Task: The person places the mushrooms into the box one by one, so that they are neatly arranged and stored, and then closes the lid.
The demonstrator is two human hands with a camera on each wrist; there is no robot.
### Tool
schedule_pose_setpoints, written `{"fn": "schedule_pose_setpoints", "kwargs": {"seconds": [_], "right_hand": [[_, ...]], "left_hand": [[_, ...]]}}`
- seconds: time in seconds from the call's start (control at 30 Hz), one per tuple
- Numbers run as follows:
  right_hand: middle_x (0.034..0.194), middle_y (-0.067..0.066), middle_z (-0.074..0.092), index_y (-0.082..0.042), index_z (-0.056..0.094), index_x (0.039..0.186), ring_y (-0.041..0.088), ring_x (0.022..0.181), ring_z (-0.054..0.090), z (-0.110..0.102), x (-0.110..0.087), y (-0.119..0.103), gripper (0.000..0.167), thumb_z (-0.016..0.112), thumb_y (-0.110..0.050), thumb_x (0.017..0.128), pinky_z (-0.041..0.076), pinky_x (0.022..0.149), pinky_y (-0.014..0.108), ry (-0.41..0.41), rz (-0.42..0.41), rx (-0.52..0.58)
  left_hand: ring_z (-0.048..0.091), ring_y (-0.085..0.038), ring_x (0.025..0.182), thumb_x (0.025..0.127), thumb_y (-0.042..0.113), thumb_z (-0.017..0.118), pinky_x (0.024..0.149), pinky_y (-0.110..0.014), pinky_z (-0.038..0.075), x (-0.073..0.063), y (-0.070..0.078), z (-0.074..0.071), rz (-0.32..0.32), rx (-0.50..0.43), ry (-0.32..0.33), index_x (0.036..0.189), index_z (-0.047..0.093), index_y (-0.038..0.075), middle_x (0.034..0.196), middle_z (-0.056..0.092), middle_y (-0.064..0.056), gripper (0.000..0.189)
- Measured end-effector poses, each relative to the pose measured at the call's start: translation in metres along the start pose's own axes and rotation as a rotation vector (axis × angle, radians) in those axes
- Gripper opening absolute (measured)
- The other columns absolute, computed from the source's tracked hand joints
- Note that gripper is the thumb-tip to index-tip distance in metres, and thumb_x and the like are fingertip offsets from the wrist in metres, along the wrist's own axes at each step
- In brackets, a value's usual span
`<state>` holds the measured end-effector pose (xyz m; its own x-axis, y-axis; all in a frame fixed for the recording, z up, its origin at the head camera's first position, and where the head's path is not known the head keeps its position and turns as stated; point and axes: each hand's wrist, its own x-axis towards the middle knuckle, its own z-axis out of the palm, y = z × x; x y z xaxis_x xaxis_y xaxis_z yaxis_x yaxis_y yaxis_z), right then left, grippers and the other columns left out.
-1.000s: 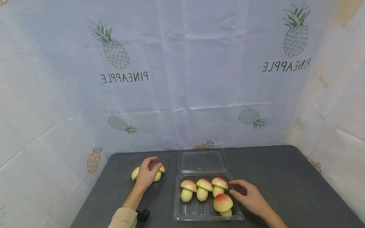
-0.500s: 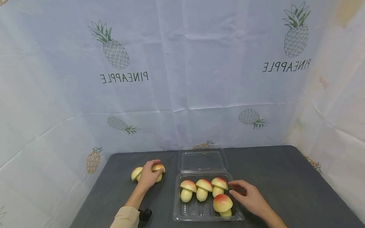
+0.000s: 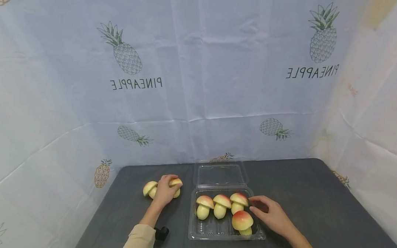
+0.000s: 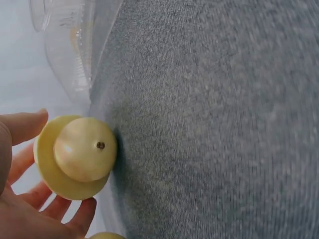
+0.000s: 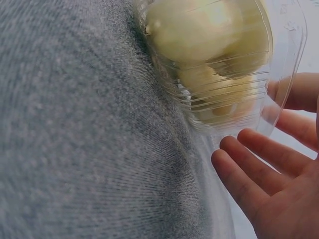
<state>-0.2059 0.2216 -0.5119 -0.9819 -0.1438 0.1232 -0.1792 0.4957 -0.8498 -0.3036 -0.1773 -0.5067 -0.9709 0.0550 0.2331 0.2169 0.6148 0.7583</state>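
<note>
My left hand (image 3: pixel 165 191) grips a yellow toy mushroom (image 3: pixel 177 193) with a red-tinged cap, left of the clear plastic box (image 3: pixel 192 229). In the left wrist view, thumb and fingers curve round the cap of this mushroom (image 4: pixel 82 152), its stem end facing the camera. Another mushroom (image 3: pixel 150 188) lies just left of that hand, partly covered by it. Several more mushrooms (image 3: pixel 220 206) sit in the box, most in a row and one (image 3: pixel 242 221) at the near right. Loosely bent, the fingers of my right hand (image 3: pixel 272 215) rest right at the box's right rim.
The box's hinged lid (image 3: pixel 220 175) stands raised behind it, towards the patterned curtain (image 3: pixel 196 83). A small black object (image 3: pixel 162 233) shows beside the left sleeve (image 3: pixel 138 241). Dark cloth covers the table (image 3: pixel 304 182).
My left hand has closed its fingers on the mushroom and shifted it slightly right, uncovering more of the one at its left. The right hand and the box have stayed still.
</note>
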Motion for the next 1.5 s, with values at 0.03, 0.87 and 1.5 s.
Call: {"fn": "schedule_pose_setpoints", "kwargs": {"seconds": [0.03,0.87,1.5], "right_hand": [[0.121,0.008,0.067,-0.009,0.069,0.124,0.028,0.107,0.064,0.0,0.0,0.0,0.034,0.074,-0.027,0.095,0.056,0.08,0.025,0.0,0.0,0.0],[0.124,0.009,0.066,-0.008,0.068,0.125,0.031,0.111,0.064,0.0,0.001,-0.001,0.035,0.072,-0.028,0.096,0.057,0.083,0.029,-0.015,0.016,0.024],[0.125,0.011,0.066,-0.006,0.067,0.126,0.035,0.115,0.063,0.0,-0.001,0.0,0.036,0.072,-0.027,0.096,0.058,0.087,0.034,-0.016,0.014,0.048]], "left_hand": [[0.047,-0.045,0.124,0.095,0.016,0.073,0.095,-0.059,0.045,0.0,0.001,0.0,-0.002,-0.004,0.0,0.127,0.065,-0.002,0.134,0.052,-0.024,0.037],[0.061,-0.026,0.106,0.098,0.026,0.071,0.09,-0.048,0.051,-0.017,0.012,0.0,0.131,-0.053,0.022,0.124,0.068,0.009,0.12,0.061,-0.009,0.031],[0.06,-0.021,0.112,0.096,0.026,0.074,0.087,-0.039,0.056,-0.029,0.038,-0.008,0.217,-0.138,0.027,0.122,0.069,0.017,0.121,0.062,0.0,0.027]]}}
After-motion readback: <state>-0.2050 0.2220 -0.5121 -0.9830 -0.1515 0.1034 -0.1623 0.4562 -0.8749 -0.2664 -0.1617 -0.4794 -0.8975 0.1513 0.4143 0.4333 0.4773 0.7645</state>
